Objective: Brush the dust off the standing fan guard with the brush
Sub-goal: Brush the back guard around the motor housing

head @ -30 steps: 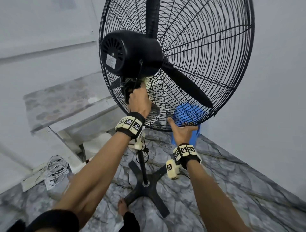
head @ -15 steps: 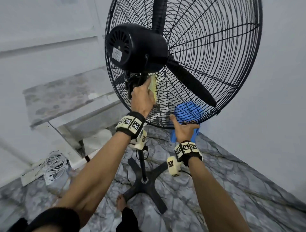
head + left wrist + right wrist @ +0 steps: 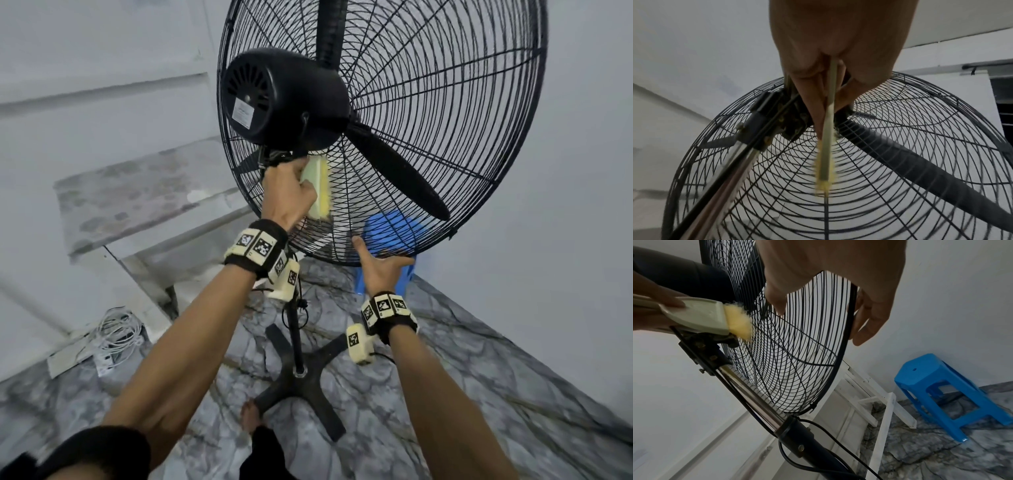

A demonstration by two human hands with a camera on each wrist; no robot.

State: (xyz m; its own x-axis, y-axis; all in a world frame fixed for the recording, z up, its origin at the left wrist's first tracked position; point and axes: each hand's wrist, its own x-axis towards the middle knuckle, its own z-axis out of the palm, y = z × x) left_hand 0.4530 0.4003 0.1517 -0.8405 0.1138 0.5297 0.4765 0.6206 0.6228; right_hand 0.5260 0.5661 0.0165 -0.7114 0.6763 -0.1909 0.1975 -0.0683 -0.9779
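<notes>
The black wire fan guard point(image 3: 428, 120) stands tilted before me, its motor housing point(image 3: 284, 99) facing me. My left hand point(image 3: 291, 195) grips a pale green brush point(image 3: 317, 192) just below the motor, and its yellow bristles lie against the guard wires. In the left wrist view the brush point(image 3: 827, 154) runs edge-on from my fingers point(image 3: 818, 100), blurred at the tip. My right hand point(image 3: 380, 260) holds the guard's bottom rim. The right wrist view shows its fingers point(image 3: 869, 318) curled over the rim and the thumb on the near side, with the brush point(image 3: 715, 318) at left.
A blue plastic stool point(image 3: 937, 382) stands behind the fan by the wall. The chrome pole point(image 3: 756, 394) drops to a black cross base point(image 3: 301, 380) by my bare foot point(image 3: 250, 418). White cables point(image 3: 116, 332) lie at left beneath a concrete step point(image 3: 137, 192).
The brush head has come into fuller view against the guard below the motor. My right hand has kept its hold on the bottom rim.
</notes>
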